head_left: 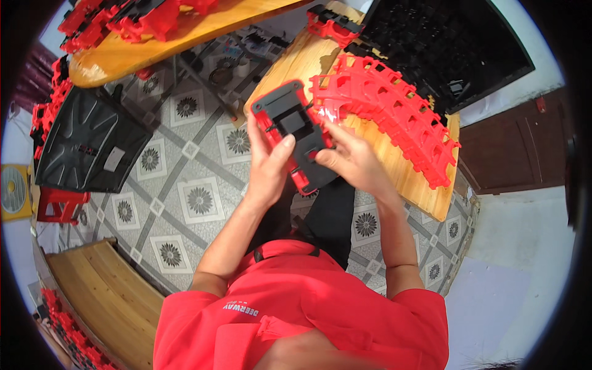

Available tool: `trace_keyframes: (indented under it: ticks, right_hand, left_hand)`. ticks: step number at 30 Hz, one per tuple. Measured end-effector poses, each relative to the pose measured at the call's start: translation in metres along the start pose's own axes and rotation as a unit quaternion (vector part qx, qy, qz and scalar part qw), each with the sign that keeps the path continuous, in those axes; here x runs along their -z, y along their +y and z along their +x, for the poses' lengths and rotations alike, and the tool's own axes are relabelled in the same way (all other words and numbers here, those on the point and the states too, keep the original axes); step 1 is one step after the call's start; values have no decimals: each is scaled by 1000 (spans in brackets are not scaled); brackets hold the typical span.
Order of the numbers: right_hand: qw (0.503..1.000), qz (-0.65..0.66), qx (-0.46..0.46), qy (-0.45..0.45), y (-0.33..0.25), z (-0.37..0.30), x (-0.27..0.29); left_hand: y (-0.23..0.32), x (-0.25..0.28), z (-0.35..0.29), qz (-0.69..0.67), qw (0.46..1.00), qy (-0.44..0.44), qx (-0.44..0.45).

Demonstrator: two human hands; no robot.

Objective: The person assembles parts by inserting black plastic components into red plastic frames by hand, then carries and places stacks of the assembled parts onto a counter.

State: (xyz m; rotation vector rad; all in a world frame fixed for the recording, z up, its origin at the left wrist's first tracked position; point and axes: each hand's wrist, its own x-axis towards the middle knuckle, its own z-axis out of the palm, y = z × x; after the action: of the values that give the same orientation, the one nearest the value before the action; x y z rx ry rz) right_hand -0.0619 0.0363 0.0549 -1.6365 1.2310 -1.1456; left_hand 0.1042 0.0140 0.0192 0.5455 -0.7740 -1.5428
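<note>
Between my hands, above my lap, is a long red plastic frame with a black panel [309, 154] fitted over it. My left hand [266, 169] grips its left side, thumb lying on the black face. My right hand [357, 161] is closed at the right edge, its thumb pressing near a small red spot on the panel. A curved row of red plastic frames [394, 111] stands on the wooden table [419, 188] just beyond my right hand.
A large black tray [444, 49] full of black parts lies at the back right. Red and black assemblies [148, 21] crowd another wooden table [92, 73] at the upper left. Below it leans a black panel [92, 142], near a red stool [61, 203]. A wooden bench [105, 290] stands lower left.
</note>
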Motion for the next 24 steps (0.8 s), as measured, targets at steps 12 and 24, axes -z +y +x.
trace_keyframes:
  ticks: [12, 24]
  right_hand:
    - [822, -553, 127, 43, 54, 51, 50]
    - [830, -522, 66, 184, 46, 3, 59]
  left_hand:
    - [-35, 22, 176, 36, 987, 157, -27]
    - [-106, -38, 282, 339, 915, 145, 165]
